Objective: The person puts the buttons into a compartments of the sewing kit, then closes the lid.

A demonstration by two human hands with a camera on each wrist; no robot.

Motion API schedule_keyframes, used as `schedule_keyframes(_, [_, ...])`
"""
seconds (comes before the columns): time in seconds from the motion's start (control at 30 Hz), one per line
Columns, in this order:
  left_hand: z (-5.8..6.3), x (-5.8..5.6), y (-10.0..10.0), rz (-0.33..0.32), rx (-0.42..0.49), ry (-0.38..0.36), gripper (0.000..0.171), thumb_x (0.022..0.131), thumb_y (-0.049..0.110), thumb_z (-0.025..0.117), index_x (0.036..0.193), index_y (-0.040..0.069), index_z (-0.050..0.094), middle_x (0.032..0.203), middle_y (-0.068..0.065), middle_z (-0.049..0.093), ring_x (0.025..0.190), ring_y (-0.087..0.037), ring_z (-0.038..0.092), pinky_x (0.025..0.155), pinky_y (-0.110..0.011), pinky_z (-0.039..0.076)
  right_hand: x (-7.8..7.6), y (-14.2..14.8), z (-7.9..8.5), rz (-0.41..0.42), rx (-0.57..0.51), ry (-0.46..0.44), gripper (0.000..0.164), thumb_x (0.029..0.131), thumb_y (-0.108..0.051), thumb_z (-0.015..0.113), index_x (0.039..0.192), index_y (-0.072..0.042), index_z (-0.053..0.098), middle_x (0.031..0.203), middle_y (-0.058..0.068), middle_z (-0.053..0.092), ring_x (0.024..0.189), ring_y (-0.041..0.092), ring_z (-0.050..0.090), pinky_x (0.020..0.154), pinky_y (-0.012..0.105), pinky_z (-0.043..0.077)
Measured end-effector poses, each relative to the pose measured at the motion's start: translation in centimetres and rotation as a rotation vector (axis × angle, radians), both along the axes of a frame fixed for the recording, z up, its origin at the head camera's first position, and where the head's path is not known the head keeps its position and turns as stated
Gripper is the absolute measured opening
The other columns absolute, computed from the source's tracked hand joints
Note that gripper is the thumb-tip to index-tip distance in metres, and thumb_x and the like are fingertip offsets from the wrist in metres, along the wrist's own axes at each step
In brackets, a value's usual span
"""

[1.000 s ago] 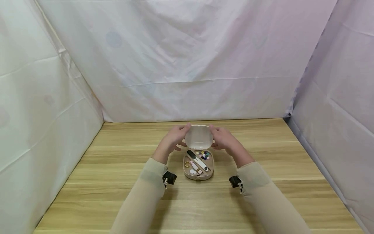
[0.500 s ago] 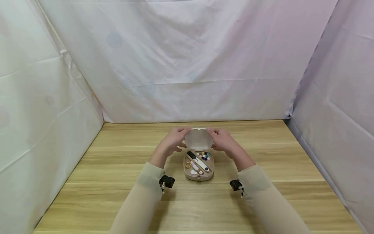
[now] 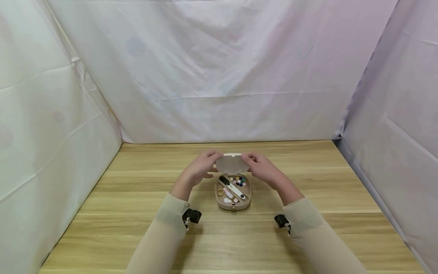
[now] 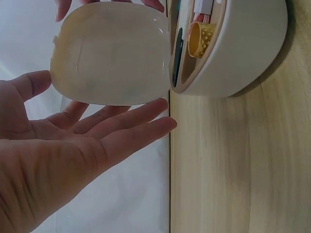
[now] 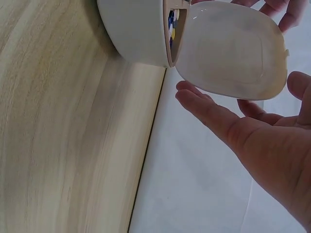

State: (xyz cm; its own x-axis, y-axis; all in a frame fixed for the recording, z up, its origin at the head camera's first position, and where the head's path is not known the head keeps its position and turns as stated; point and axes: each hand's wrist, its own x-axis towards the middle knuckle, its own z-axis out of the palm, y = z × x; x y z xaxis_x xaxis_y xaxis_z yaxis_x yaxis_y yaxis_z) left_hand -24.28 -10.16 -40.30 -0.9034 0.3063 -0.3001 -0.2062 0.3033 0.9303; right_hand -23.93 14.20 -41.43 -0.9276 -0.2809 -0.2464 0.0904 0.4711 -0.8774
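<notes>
A small beige sewing kit box (image 3: 234, 207) stands on the table with its translucent lid (image 3: 232, 164) raised on the far-side hinge, leaning toward the box. My left hand (image 3: 199, 167) holds the lid's left upper corner, thumb at the rim and fingers spread along the side and behind it. At the opposite corner my right hand (image 3: 261, 167) grips the lid the same way. Inside the box lie a black-and-white tool (image 3: 232, 187), colourful buttons (image 3: 239, 181) and a gold thimble (image 4: 201, 40). A pink-and-white strip (image 3: 230, 195) and white discs (image 3: 227, 200) lie there too.
The box rests on a wood-grain table (image 3: 119, 213). White cloth (image 3: 219, 76) hangs behind the table and along both sides. A black wrist camera (image 3: 191, 216) is strapped to the left sleeve, another camera (image 3: 282, 221) to the right.
Both hands have tipped the lid's upper edge down toward the box, so the lid looks flatter. The box and its contents have stayed in place.
</notes>
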Motion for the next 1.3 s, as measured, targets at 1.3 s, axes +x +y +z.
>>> schedule_keyframes(1.3, [-1.0, 2.2, -2.1, -0.147, -0.179, 0.087, 0.055, 0.104, 0.057, 0.062, 0.143, 0.019, 0.059, 0.15, -0.013, 0.062, 0.146, -0.038, 0.054, 0.119, -0.063, 0.044, 1.7, 2.2, -0.4, 0.218, 0.088, 0.035, 0.064, 0.109, -0.061, 0.048, 0.15, -0.013, 0.052, 0.151, 0.018, 0.06, 0.146, 0.038, 0.053, 0.118, 0.061, 0.045])
